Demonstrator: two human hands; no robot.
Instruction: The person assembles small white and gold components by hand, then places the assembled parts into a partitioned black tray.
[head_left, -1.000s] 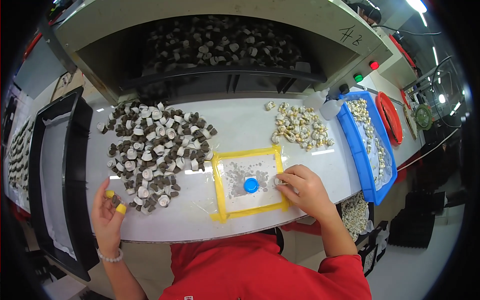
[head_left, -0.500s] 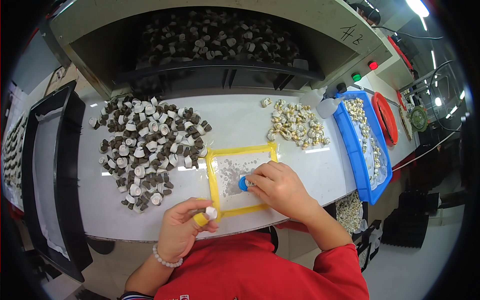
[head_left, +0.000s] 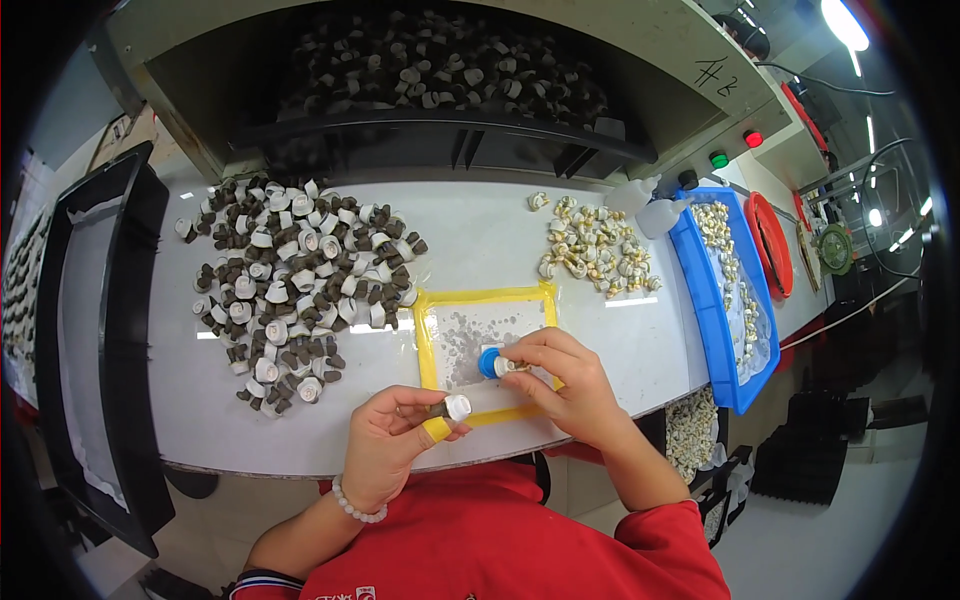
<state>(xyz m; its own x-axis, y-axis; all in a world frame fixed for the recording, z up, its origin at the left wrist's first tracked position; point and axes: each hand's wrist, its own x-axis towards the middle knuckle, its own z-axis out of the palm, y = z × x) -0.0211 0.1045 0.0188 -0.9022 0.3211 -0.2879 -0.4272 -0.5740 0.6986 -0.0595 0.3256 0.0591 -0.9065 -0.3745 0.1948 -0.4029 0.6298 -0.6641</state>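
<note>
My left hand (head_left: 385,440), with yellow tape on the thumb, is closed on a small white-capped part with a dark brown base (head_left: 457,407), near the table's front edge. My right hand (head_left: 580,388) pinches a small white and gold piece (head_left: 506,367) between thumb and fingers. That piece sits right beside a round blue cap-like thing (head_left: 488,362), and whether they touch I cannot tell. Under them lies a wet-spotted rectangle bordered with yellow tape (head_left: 427,350). To the left spreads a large pile of white and brown parts (head_left: 300,275).
Small white and gold pieces (head_left: 598,248) lie heaped beyond my right hand. A blue tray (head_left: 712,320), two squeeze bottles (head_left: 657,217) and a red dish (head_left: 770,245) stand at the right. A black tray (head_left: 130,300) flanks the left; a cabinet shelf (head_left: 440,130) spans the back.
My left hand has moved right, closer to the blue thing, and its part now shows its brown base. My right fingers have drawn slightly back, exposing the white and gold piece.
</note>
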